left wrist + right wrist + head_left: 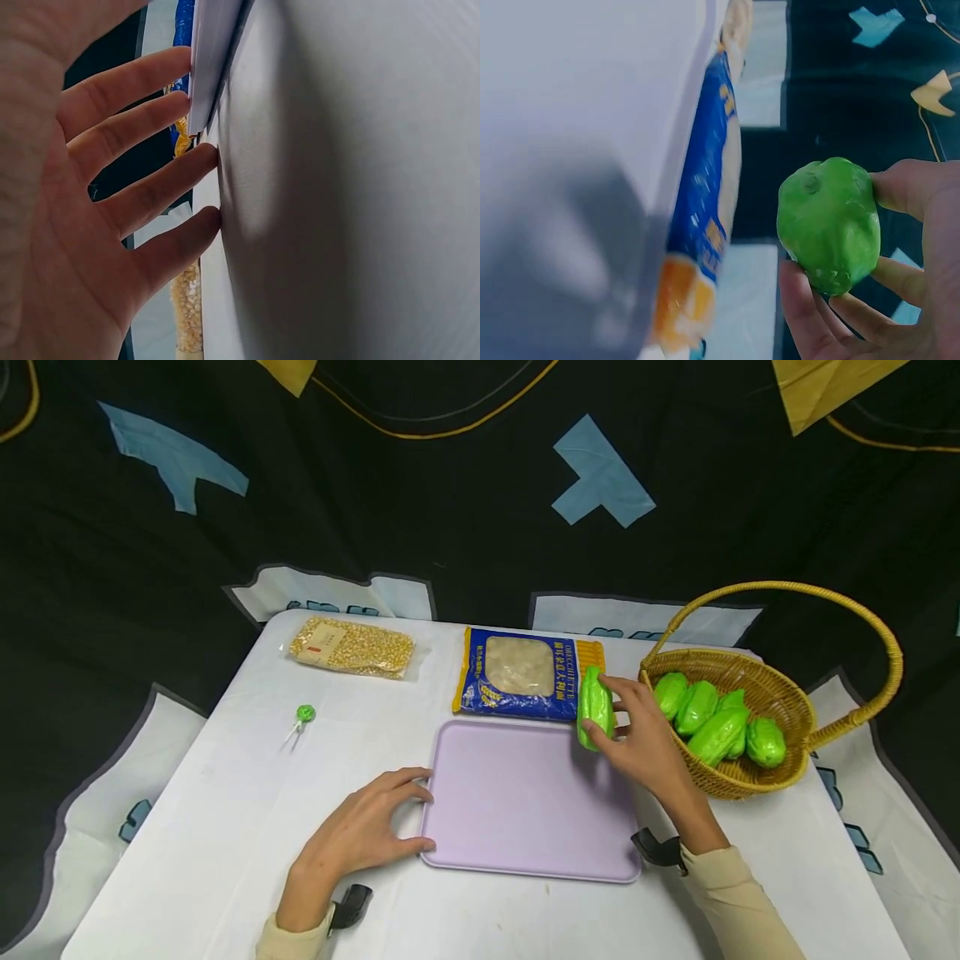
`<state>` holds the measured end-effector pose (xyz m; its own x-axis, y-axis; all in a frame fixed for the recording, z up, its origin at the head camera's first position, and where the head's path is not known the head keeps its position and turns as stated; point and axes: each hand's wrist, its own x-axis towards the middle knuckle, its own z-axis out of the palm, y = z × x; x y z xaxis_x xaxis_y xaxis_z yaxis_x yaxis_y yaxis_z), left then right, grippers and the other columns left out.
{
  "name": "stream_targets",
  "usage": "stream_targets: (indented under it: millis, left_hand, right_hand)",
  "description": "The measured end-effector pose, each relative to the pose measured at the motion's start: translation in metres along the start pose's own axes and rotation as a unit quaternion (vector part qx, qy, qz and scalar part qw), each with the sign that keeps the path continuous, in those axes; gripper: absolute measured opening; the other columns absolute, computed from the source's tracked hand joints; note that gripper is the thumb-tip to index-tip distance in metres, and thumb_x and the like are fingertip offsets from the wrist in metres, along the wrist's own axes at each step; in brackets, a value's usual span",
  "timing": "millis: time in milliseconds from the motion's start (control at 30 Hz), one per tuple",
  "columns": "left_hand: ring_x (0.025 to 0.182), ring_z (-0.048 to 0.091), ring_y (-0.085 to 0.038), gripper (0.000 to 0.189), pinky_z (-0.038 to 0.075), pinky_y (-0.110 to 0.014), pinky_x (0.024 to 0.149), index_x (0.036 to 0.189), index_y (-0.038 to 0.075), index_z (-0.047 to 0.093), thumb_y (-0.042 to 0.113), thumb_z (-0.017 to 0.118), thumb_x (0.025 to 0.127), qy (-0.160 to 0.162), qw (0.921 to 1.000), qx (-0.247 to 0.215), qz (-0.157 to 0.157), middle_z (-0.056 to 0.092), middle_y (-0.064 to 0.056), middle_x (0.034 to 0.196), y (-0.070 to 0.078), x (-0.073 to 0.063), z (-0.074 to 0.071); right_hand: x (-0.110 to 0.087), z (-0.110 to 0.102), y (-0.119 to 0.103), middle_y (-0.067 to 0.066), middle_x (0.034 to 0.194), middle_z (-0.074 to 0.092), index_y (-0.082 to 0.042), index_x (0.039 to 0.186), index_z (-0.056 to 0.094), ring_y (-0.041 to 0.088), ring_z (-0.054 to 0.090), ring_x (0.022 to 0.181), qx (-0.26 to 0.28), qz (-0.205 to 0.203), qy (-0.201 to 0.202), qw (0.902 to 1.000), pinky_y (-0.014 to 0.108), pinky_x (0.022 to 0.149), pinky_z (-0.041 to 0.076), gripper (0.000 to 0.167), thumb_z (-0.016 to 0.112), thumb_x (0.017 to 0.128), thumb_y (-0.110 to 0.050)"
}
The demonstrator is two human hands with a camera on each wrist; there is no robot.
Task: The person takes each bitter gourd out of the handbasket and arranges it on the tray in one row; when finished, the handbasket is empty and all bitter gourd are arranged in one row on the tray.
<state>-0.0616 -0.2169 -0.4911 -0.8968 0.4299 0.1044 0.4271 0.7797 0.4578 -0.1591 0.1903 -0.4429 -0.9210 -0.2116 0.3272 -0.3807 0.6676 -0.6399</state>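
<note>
My right hand point(643, 739) holds a glossy, bright green ribbed fruit point(595, 708) between thumb and fingers, above the right back part of a pale purple tray point(532, 802). Seen from the right wrist, the fruit point(829, 225) shows its blunt, lumpy end, with the thumb on one side and fingertips on the other. My left hand point(358, 827) is at the tray's left edge, its fingers spread. Fingertips touch the tray's side point(212, 64) in the left wrist view. On the right, a wicker basket point(798, 706) with a tall handle contains several similar green fruits point(717, 733).
Behind the tray lies a blue and yellow pasta bag point(517, 675). A clear bag of yellow corn kernels point(352, 647) is at the back left. A green lollipop point(305, 713) lies on the white-covered table point(225, 827). A dark patterned cloth point(420, 510) hangs behind.
</note>
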Motion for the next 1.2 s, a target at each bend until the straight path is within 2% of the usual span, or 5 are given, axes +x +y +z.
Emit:
stream_targets:
  millis: [367,733,1000,1200]
  left_hand:
    - [0.143,0.057,-0.025,0.052,0.052,-0.044,0.117,0.114,0.023,0.075,0.05,0.097,0.075,-0.005,1.0,0.003,0.005,0.059,0.002,0.157,0.001,-0.002,-0.001]
    - [0.145,0.056,-0.026,0.052,0.051,-0.045,0.117,0.115,0.024,0.075,0.05,0.097,0.075,-0.007,1.0,0.001,-0.004,0.057,0.001,0.158,0.003,-0.004,0.001]
    - [0.145,0.055,-0.024,0.053,0.05,-0.043,0.118,0.116,0.025,0.074,0.051,0.096,0.075,-0.003,1.0,0.002,-0.003,0.057,0.003,0.158,0.004,-0.007,0.001]
    - [0.144,0.056,-0.024,0.054,0.052,-0.043,0.116,0.116,0.024,0.074,0.051,0.096,0.075,0.003,1.0,0.006,0.001,0.058,0.002,0.157,0.005,-0.008,0.001]
  right_hand:
    - [-0.004,0.049,-0.02,0.024,0.151,0.049,-0.008,0.158,0.05,0.035,0.066,0.113,0.027,0.003,-0.067,0.9974,0.039,0.081,0.067,0.075,0.085,0.093,-0.021]
    - [-0.004,0.08,-0.047,0.021,0.153,0.049,-0.012,0.16,0.05,0.028,0.065,0.109,0.019,0.014,-0.134,0.9908,0.033,0.08,0.063,0.075,0.083,0.095,-0.027]
    - [-0.002,0.1,-0.061,0.019,0.152,0.051,-0.011,0.16,0.05,0.027,0.062,0.112,0.013,0.018,-0.159,0.987,0.036,0.086,0.061,0.074,0.082,0.096,-0.031]
    - [0.0,0.113,-0.069,0.018,0.152,0.051,-0.011,0.159,0.05,0.028,0.062,0.118,0.015,0.015,-0.169,0.9853,0.043,0.095,0.061,0.075,0.083,0.096,-0.033]
